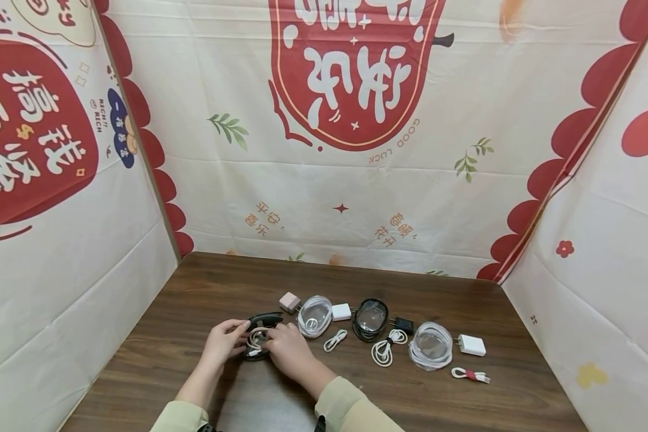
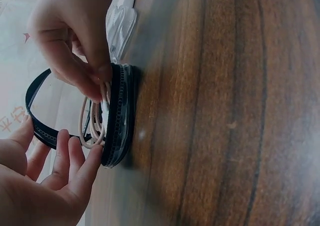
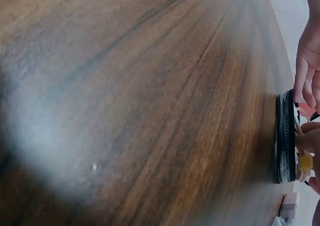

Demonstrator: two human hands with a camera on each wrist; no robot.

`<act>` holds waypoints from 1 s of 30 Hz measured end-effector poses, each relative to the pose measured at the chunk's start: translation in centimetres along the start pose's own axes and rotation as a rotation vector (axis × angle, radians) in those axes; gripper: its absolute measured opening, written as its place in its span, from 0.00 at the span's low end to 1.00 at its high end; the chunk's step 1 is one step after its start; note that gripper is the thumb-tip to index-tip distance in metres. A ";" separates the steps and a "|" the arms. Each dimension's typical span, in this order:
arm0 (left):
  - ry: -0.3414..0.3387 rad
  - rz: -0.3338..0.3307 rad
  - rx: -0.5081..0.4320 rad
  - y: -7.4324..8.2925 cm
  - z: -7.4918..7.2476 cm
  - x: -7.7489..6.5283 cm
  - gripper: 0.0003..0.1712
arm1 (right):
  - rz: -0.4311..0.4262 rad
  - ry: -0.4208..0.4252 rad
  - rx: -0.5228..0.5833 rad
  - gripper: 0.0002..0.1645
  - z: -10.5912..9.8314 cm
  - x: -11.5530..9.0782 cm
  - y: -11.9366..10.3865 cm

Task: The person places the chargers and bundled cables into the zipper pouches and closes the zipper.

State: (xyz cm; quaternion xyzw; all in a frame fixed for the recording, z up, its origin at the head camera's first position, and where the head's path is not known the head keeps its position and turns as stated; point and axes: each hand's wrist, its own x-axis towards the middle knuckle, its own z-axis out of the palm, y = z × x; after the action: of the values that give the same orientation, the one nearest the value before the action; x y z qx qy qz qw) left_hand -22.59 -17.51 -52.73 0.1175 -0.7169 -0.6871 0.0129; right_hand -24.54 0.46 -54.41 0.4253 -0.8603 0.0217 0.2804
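A small round zip case [image 1: 256, 355] with black zip edges and clear sides stands on the table with its lid [image 1: 267, 319] raised. My left hand [image 1: 222, 344] holds the raised lid between thumb and fingers, other fingertips reaching to the rim and the cable. Inside the case lies a coiled beige-pink charging cable [image 2: 95, 123] with a white plug end. My right hand [image 1: 293, 353] pinches this coil from above, thumb and forefinger at the case's rim. In the right wrist view, a yellow piece [image 3: 305, 162] shows beside the right fingers.
Rightward along the wooden table [image 1: 194, 288] lie a pink charger [image 1: 289, 302], white chargers [image 1: 341, 312], a black charger [image 1: 404, 324], clear round cases [image 1: 431, 346], a black-edged case [image 1: 371, 320] and several white cables [image 1: 382, 349]. Printed cloth [image 1: 221, 192] hangs behind and at both sides.
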 end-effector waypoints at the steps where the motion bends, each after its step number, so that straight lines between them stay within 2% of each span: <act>1: -0.001 0.001 0.002 0.0 0.0 0.0 0.18 | 0.023 0.005 0.038 0.05 0.0 -0.1 0.1; 5: -0.004 0.005 0.005 -0.1 0.1 -0.1 0.19 | 0.147 0.022 0.207 0.11 -0.3 -0.6 0.6; 8: 0.005 0.010 -0.002 -0.1 0.0 -0.1 0.19 | 0.263 0.019 0.295 0.15 -0.7 -0.9 1.1; 13: 0.012 0.014 -0.007 -0.2 -0.1 0.0 0.18 | 0.424 0.005 0.399 0.15 -1.4 -1.1 1.5; 16: 0.010 0.011 -0.005 -0.2 -0.2 0.0 0.18 | 0.466 -0.012 0.453 0.14 -1.7 -0.9 1.4; 20: 0.011 0.016 -0.001 -0.3 -0.2 0.1 0.18 | 0.405 -0.085 0.445 0.14 -1.6 0.0 1.1; 26: -0.010 0.021 0.017 -0.1 -0.1 0.0 0.20 | 0.248 -0.220 0.248 0.20 -0.7 0.8 0.3; 30: -0.020 0.016 0.016 -0.1 -0.1 0.1 0.20 | 0.214 -0.235 0.165 0.21 0.0 0.7 -0.1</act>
State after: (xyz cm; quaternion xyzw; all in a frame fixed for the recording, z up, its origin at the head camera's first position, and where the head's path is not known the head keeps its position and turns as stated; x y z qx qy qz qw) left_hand -22.64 -17.61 -52.87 0.1049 -0.7236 -0.6822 0.0102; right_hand -24.85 -0.13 -54.07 0.3525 -0.9227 0.0719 0.1384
